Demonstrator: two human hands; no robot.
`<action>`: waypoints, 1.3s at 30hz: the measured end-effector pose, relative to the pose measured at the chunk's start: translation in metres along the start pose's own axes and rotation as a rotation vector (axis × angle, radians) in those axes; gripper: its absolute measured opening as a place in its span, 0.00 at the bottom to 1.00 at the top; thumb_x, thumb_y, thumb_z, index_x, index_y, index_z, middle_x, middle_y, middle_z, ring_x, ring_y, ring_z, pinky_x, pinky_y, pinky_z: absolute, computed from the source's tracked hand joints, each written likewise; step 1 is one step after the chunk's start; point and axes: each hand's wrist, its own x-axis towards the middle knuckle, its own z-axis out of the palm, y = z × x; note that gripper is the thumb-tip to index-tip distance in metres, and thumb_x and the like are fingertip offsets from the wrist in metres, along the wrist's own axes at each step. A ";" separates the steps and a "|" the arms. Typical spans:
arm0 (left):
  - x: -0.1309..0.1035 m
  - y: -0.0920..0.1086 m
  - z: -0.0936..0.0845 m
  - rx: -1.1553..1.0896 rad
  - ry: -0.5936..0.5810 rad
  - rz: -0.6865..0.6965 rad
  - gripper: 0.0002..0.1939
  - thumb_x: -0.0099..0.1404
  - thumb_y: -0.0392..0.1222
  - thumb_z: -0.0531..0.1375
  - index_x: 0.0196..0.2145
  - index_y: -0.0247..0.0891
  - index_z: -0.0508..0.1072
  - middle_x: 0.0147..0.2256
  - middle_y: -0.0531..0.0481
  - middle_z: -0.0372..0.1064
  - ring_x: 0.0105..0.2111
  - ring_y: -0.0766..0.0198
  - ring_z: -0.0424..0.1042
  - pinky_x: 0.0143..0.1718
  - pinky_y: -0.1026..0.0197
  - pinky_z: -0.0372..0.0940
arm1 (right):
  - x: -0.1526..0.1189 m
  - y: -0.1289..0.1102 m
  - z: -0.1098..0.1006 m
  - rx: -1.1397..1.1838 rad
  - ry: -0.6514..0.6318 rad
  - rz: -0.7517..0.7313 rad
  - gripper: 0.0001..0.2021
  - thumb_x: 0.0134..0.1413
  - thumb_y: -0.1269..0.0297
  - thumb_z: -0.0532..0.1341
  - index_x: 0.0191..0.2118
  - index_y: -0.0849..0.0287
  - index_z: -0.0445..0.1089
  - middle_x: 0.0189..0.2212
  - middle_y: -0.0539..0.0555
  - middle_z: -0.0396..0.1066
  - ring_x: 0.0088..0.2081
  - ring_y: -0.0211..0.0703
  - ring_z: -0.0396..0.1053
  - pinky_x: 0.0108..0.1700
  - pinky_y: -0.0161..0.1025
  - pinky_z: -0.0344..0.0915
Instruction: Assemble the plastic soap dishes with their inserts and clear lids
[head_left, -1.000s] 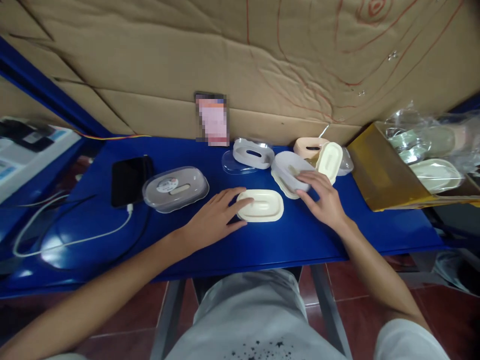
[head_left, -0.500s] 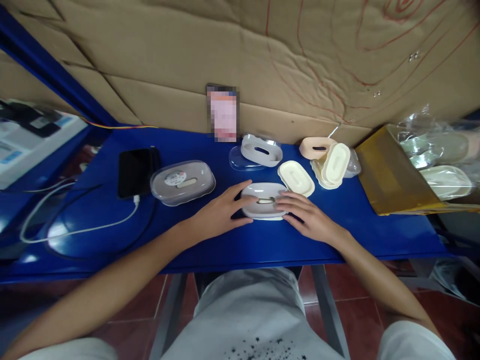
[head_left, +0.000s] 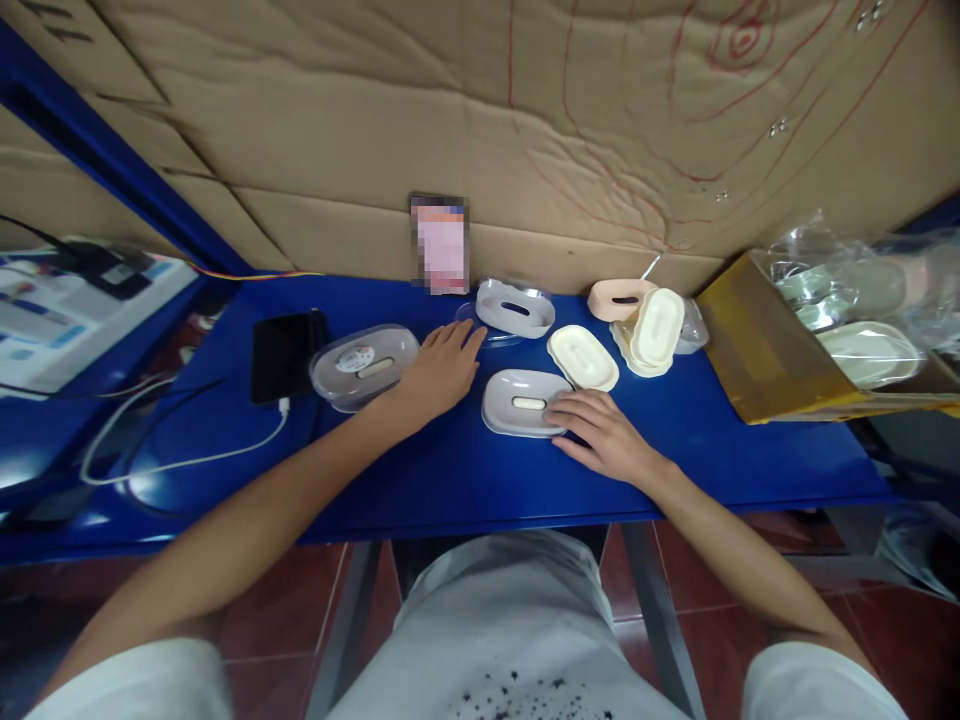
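Note:
A grey oval soap dish (head_left: 501,412) lies on the blue table, with a cream raised bar showing through its central slot. My right hand (head_left: 604,432) grips the dish's right end, fingers over the rim and thumb at the near side. My left hand (head_left: 444,372) is open, its fingers stretched over the edge of a clear plastic lid (head_left: 504,338), partly covered by the hand; whether they touch is unclear. Above that lid rests another grey slotted piece (head_left: 534,318). A cream oval base (head_left: 583,358) lies just behind the dish.
At left, a grey dish under a clear lid (head_left: 337,385) with a round sticker sits beside a black phone (head_left: 279,360) on a white cable. More cream pieces (head_left: 660,328) and a peach slotted piece (head_left: 600,302) lie back right. A cardboard box (head_left: 739,350) holds wrapped dishes.
My left hand has left the grey soap dish and moved up and left to the clear lid. My right hand stays at the dish. The camera view has shifted slightly.

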 end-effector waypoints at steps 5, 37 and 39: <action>0.002 0.013 0.001 0.050 0.025 0.008 0.17 0.73 0.36 0.62 0.58 0.37 0.75 0.60 0.32 0.71 0.64 0.37 0.69 0.65 0.35 0.64 | -0.003 0.001 -0.001 0.022 0.033 0.029 0.12 0.75 0.60 0.63 0.58 0.54 0.76 0.54 0.58 0.82 0.58 0.53 0.78 0.61 0.54 0.69; -0.040 0.013 0.003 -0.559 0.063 0.388 0.12 0.77 0.45 0.63 0.55 0.43 0.72 0.66 0.39 0.66 0.69 0.51 0.68 0.70 0.46 0.67 | -0.008 0.005 0.001 0.154 0.018 0.085 0.34 0.72 0.60 0.65 0.78 0.44 0.56 0.74 0.59 0.62 0.78 0.59 0.54 0.74 0.66 0.63; -0.042 0.013 0.006 -0.528 0.084 0.403 0.12 0.77 0.45 0.64 0.54 0.43 0.73 0.66 0.38 0.67 0.69 0.50 0.67 0.70 0.44 0.68 | -0.008 0.004 0.001 0.121 0.011 0.070 0.35 0.72 0.61 0.66 0.78 0.45 0.56 0.73 0.60 0.63 0.77 0.60 0.55 0.74 0.66 0.64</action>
